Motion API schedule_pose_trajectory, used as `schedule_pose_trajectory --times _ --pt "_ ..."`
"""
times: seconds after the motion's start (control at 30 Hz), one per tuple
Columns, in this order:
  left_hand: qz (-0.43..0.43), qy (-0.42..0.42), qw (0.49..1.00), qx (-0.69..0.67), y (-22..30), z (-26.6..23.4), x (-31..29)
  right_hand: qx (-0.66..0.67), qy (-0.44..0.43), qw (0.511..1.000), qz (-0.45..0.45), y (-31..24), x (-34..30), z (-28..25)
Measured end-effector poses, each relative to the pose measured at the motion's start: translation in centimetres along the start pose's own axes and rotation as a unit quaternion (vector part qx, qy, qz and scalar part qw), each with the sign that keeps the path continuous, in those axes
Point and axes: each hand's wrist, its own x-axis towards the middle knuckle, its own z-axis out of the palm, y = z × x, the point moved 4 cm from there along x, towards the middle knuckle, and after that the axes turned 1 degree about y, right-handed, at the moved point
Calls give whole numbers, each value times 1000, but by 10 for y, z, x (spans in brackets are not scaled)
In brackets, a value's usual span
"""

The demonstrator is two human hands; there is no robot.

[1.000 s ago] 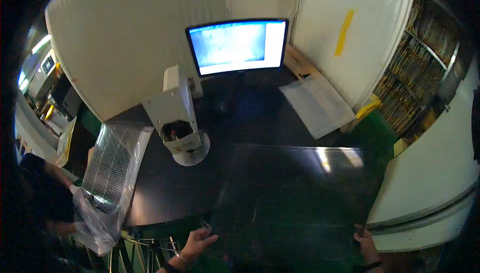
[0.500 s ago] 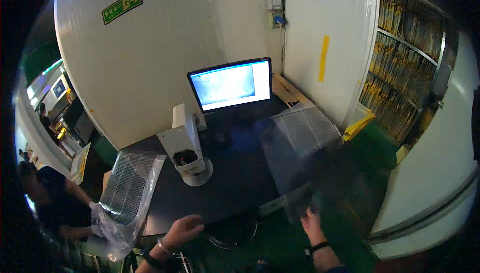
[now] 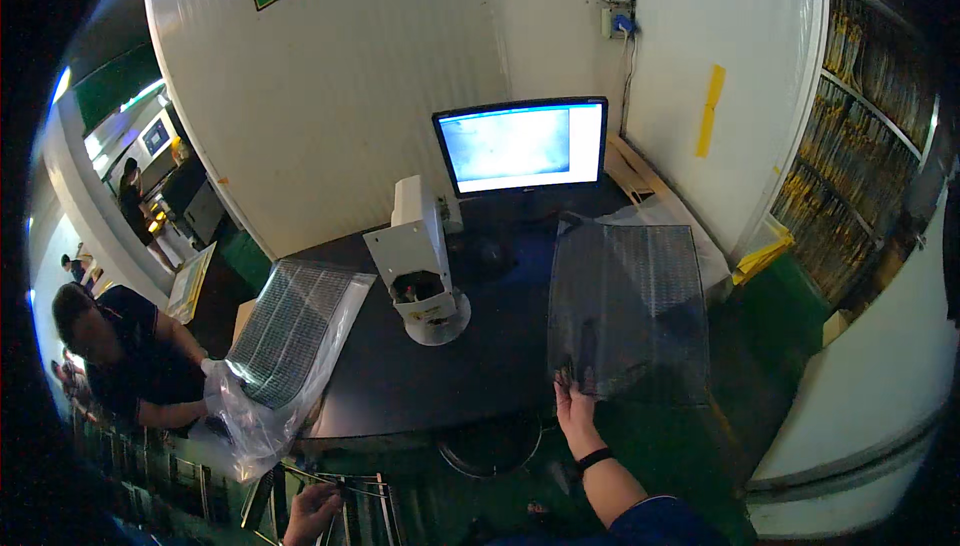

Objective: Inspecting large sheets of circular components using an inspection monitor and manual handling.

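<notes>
At the near left corner of a dark see-through sheet with a fine grid pattern (image 3: pixel 630 306), my right hand (image 3: pixel 575 411) is closed on the edge. The sheet lies partly over the right side of the black table, and its near part reaches past the table edge. My left hand (image 3: pixel 313 511) is low, beside a metal rack (image 3: pixel 365 506), its fingers loosely bent and apart with nothing seen in them. On the table's left side lies another gridded sheet (image 3: pixel 290 331) on clear plastic film (image 3: pixel 335 346), which a co-worker's gloved hands touch.
A white box-shaped device with a round base (image 3: pixel 425 256) stands mid-table (image 3: pixel 400 391). Behind it a lit monitor (image 3: pixel 525 146) faces me. A round stool (image 3: pixel 490 451) sits under the front edge. Shelves of thin upright panels (image 3: pixel 850 116) stand at far right; a co-worker (image 3: pixel 130 356) is at left.
The sheet in my right hand has swung left and flattened over the table's right side. My left hand has dropped from the table edge toward the rack. The view has shifted left.
</notes>
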Motion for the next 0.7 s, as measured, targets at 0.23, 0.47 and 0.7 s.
schedule_pose_trajectory --times 0.23,0.47,0.7 --pt "-23 49 996 -67 29 14 -10 58 -25 997 37 18 22 37" --pt "60 -24 998 2 35 26 16 -78 -71 992 72 28 63 52" --pt "133 175 912 346 -9 -56 98 -324 -44 937 123 17 -23 18"
